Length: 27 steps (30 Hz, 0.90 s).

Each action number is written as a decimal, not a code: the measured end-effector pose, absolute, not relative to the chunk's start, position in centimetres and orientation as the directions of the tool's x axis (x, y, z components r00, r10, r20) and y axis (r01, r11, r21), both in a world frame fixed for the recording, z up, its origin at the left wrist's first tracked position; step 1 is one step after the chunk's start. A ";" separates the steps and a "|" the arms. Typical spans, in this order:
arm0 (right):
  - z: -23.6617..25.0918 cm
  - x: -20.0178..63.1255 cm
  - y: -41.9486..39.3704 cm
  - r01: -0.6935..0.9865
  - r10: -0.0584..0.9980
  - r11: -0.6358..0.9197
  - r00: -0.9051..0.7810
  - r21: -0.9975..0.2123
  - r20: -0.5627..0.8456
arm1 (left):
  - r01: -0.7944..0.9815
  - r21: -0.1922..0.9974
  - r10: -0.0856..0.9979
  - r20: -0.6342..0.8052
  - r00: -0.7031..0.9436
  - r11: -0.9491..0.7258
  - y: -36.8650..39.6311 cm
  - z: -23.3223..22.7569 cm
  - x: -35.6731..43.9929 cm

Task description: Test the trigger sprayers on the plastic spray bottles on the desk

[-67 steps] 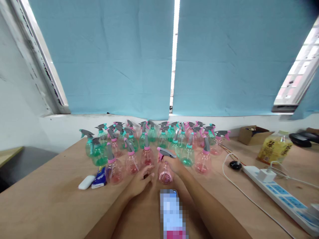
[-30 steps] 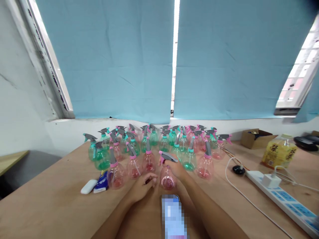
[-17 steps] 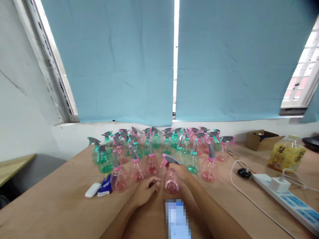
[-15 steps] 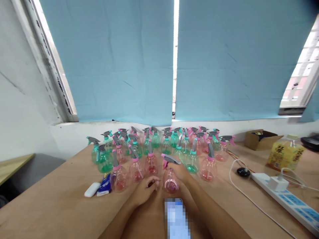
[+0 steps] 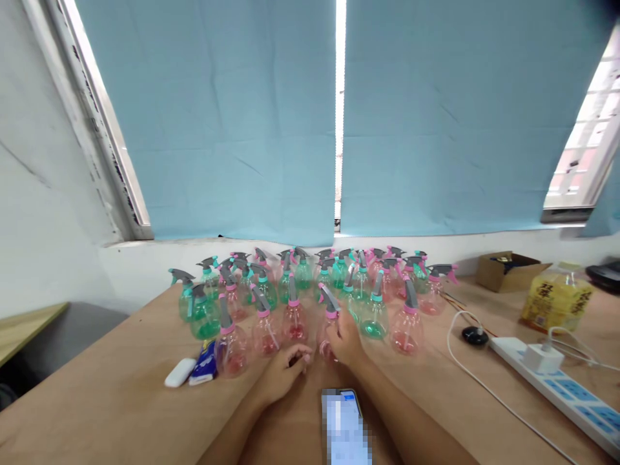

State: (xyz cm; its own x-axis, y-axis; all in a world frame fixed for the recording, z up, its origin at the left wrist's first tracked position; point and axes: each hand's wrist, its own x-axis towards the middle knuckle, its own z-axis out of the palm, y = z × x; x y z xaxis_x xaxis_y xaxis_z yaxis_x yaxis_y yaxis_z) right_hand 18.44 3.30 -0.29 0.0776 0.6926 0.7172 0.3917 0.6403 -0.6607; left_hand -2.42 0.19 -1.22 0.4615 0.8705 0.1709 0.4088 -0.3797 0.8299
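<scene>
Right hand (image 5: 347, 338) clasps a pink spray bottle (image 5: 323, 327)

From here I see it wrapping the side of the bottle, which stands upright on the table (image 5: 121, 400) between the phone (image 5: 341, 423) and the other sprayers (image 5: 294, 320). Just beside it, the left hand (image 5: 285, 372) lies slack, half-curled, grip released.

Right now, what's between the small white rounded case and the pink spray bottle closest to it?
In the head view, a blue packet lies between the white rounded case and that pink spray bottle.
</scene>
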 end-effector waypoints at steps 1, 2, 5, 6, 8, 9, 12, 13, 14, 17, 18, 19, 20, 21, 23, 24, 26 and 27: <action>-0.8 18.5 3.6 0.439 0.672 0.650 0.050 -0.621 0.739 | 0.412 0.828 0.872 0.173 0.458 -0.380 0.2 -1.3 -2.4; -1.2 18.5 3.9 0.482 0.654 0.649 0.042 -0.589 0.755 | 0.417 0.826 0.875 0.172 0.453 -0.379 0.3 -1.3 -2.5; -2.2 18.3 4.9 0.579 0.616 0.609 0.085 -0.542 0.783 | 0.436 0.820 0.881 0.161 0.445 -0.371 0.5 -1.5 -2.5; -2.4 18.2 5.2 0.600 0.604 0.598 0.099 -0.532 0.791 | 0.438 0.819 0.881 0.159 0.446 -0.370 0.5 -1.5 -2.5; -2.5 18.0 5.4 0.631 0.591 0.578 0.113 -0.517 0.798 | 0.438 0.820 0.879 0.156 0.450 -0.369 0.5 -1.5 -2.5; -2.5 18.0 5.5 0.645 0.593 0.566 0.113 -0.513 0.797 | 0.437 0.820 0.879 0.156 0.450 -0.370 0.5 -1.4 -2.4; -2.2 17.9 5.3 0.657 0.628 0.544 0.093 -0.522 0.773 | 0.448 0.814 0.882 0.157 0.444 -0.370 0.4 -1.2 -2.3; -2.1 17.9 5.3 0.647 0.643 0.542 0.093 -0.536 0.761 | 0.451 0.812 0.882 0.156 0.445 -0.371 0.4 -1.0 -2.3; -2.0 17.8 5.2 0.635 0.658 0.536 0.098 -0.556 0.746 | 0.453 0.811 0.881 0.153 0.447 -0.371 0.3 -0.9 -2.3; -2.0 17.6 5.1 0.613 0.704 0.490 0.141 -0.619 0.696 | 0.455 0.809 0.878 0.145 0.456 -0.371 0.3 -0.7 -2.3; -2.0 17.6 5.0 0.611 0.714 0.475 0.152 -0.633 0.683 | 0.456 0.809 0.878 0.146 0.455 -0.371 0.3 -0.8 -2.3; -2.1 17.5 5.0 0.607 0.722 0.469 0.155 -0.642 0.674 | 0.457 0.809 0.880 0.147 0.453 -0.370 0.3 -0.8 -2.3; -2.1 17.5 4.9 0.602 0.727 0.471 0.150 -0.645 0.671 | 0.457 0.809 0.880 0.149 0.450 -0.370 0.3 -0.9 -2.3; -2.1 17.5 4.8 0.596 0.728 0.478 0.143 -0.645 0.671 | 0.457 0.809 0.881 0.149 0.449 -0.370 0.4 -1.0 -2.3; -2.0 17.5 4.5 0.583 0.721 0.503 0.126 -0.639 0.682 | 0.457 0.809 0.882 0.149 0.447 -0.369 0.4 -1.2 -2.4; -1.8 17.6 4.4 0.575 0.713 0.518 0.119 -0.634 0.691 | 0.458 0.809 0.882 0.149 0.447 -0.369 0.4 -1.2 -2.4; -1.5 17.8 4.2 0.558 0.690 0.550 0.116 -0.621 0.715 | 0.457 0.810 0.882 0.150 0.446 -0.368 0.5 -1.3 -2.4; -1.3 18.0 4.1 0.555 0.673 0.562 0.123 -0.613 0.729 | 0.455 0.812 0.882 0.149 0.447 -0.367 0.5 -1.3 -2.4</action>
State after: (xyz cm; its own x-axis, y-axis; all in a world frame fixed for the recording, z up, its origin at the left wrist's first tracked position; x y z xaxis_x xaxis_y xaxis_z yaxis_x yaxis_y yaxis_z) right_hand 18.01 4.14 -1.33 0.1228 0.6732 0.7292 0.5554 0.5623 -0.6127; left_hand -2.42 0.48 -1.26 0.4467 0.8823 0.1485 0.4546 -0.3668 0.8117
